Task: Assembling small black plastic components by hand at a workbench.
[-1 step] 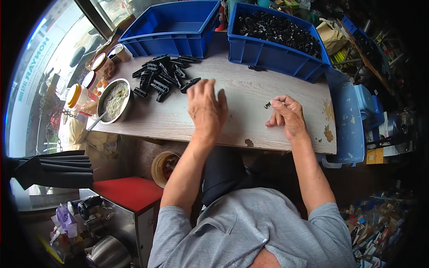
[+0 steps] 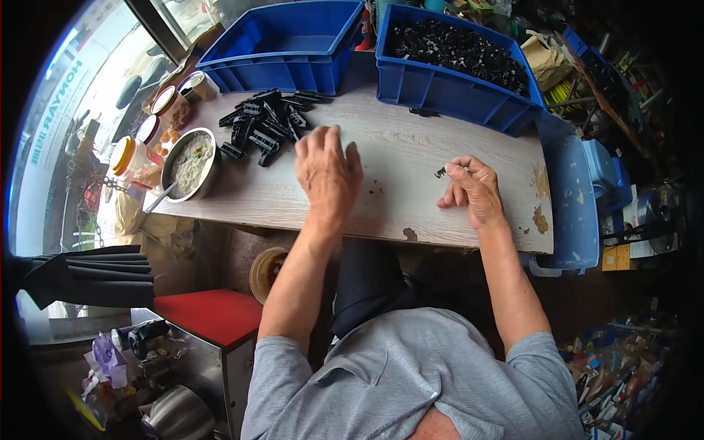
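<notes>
One black part (image 2: 440, 173) is jutting from the pinching right hand (image 2: 475, 191). The left hand (image 2: 328, 174) is arching beside black pieces (image 2: 263, 140) (grip hidden).

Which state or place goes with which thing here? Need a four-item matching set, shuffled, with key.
Things
1. Small dark toothed piece
2. Heap of long black plastic parts
3. Round metal bowl of pale noodles
4. Right-hand blue rectangular plastic bin

Places and states
A. Filled with small dark pieces
B. In front of the left-hand blue bin
C. Has a utensil handle leaning over its rim
D. Pinched in the right hand

Pairs: 1-D, 2-B, 3-C, 4-A
</notes>
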Tool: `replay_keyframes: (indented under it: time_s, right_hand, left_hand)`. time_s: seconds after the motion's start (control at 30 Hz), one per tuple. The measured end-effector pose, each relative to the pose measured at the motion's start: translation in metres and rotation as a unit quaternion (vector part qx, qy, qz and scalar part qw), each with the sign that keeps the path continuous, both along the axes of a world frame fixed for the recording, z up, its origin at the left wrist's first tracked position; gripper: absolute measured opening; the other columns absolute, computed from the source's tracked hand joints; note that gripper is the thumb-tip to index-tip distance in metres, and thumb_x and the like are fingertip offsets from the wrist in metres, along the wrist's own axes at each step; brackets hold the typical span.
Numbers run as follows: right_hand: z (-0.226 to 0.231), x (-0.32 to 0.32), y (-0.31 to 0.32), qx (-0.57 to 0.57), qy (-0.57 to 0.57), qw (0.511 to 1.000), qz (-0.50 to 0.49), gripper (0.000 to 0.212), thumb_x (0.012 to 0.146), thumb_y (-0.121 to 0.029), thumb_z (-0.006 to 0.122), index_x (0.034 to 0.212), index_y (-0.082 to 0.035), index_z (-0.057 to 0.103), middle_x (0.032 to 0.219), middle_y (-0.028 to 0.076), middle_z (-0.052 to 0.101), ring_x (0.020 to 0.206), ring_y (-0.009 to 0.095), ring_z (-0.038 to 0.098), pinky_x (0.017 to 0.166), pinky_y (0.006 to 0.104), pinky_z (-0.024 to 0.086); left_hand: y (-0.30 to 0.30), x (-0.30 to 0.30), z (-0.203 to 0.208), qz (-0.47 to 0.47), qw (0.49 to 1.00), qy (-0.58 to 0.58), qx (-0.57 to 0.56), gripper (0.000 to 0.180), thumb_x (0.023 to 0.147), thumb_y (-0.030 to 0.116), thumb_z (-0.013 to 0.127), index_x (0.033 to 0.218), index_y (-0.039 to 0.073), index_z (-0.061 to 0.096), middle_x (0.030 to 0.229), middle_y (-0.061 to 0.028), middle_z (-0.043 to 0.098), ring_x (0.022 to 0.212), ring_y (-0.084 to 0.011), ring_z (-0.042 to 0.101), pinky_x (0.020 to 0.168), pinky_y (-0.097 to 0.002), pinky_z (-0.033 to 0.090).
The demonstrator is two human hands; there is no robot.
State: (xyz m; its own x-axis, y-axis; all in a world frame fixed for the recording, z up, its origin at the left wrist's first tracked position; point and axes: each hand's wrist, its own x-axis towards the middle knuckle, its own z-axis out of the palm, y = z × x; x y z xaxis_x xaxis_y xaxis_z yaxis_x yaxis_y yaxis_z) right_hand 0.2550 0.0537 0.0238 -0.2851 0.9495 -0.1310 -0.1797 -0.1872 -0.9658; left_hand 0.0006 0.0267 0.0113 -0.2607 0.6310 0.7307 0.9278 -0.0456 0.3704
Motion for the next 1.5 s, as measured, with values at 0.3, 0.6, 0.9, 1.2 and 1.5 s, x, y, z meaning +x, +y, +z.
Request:
replay_keyframes:
  time_s: [0.3, 0.6, 0.9, 1.2, 1.5]
  right_hand:
    - [-0.002, -0.004, 0.000, 0.006, 0.002, 1.000, -0.011, 0.015, 0.087, -0.020, 0.073, 0.090, -0.008, 0.064, 0.050, 0.000, 0.047, 0.045, 0.012, 0.055, 0.050, 0.0355, 0.058]
    - [-0.005, -0.004, -0.001, 0.015, 0.013, 1.000, -0.017, 0.015, 0.086, -0.020, 0.073, 0.088, -0.008, 0.064, 0.051, 0.000, 0.048, 0.046, 0.012, 0.055, 0.050, 0.0348, 0.058]
    - [-0.005, -0.005, -0.002, 0.024, 0.010, 0.999, -0.028, 0.016, 0.086, -0.021, 0.072, 0.089, -0.007, 0.064, 0.051, -0.001, 0.047, 0.047, 0.011, 0.055, 0.050, 0.0341, 0.058]
    - [-0.003, -0.007, -0.005, 0.023, 0.015, 0.999, -0.042, 0.016, 0.085, -0.020, 0.074, 0.087, -0.007, 0.064, 0.050, -0.002, 0.044, 0.044, 0.011, 0.053, 0.052, 0.0326, 0.057]
    - [-0.004, -0.006, -0.005, 0.035, 0.009, 0.999, -0.037, 0.016, 0.087, -0.022, 0.072, 0.089, -0.007, 0.064, 0.050, -0.001, 0.046, 0.047, 0.012, 0.055, 0.053, 0.0355, 0.058]
  left_hand:
    - [-0.006, -0.037, -0.011, -0.001, 0.988, 0.090, -0.127, 0.029, 0.078, 0.009, 0.069, 0.106, 0.014, 0.068, 0.103, -0.0075, 0.063, 0.098, -0.0298, 0.056, 0.078, -0.0386, 0.049]
    - [-0.021, -0.013, -0.004, -0.083, 0.981, 0.080, -0.154, 0.027, 0.080, 0.015, 0.071, 0.107, 0.011, 0.067, 0.093, -0.0109, 0.064, 0.086, -0.0309, 0.060, 0.073, -0.0408, 0.049]
    - [-0.016, -0.013, -0.010, -0.086, 0.990, 0.038, -0.107, 0.025, 0.079, 0.020, 0.072, 0.100, 0.008, 0.064, 0.091, -0.0103, 0.066, 0.088, -0.0320, 0.059, 0.074, -0.0413, 0.050]
    - [-0.012, -0.016, -0.009, 0.014, 0.990, 0.047, -0.129, 0.020, 0.085, 0.019, 0.069, 0.100, 0.007, 0.068, 0.101, -0.0119, 0.065, 0.096, -0.0332, 0.058, 0.082, -0.0404, 0.050]
    - [-0.020, -0.014, -0.011, -0.103, 0.982, -0.127, -0.097, 0.017, 0.088, 0.019, 0.068, 0.094, 0.004, 0.065, 0.090, -0.0135, 0.066, 0.080, -0.0298, 0.062, 0.072, -0.0403, 0.050]
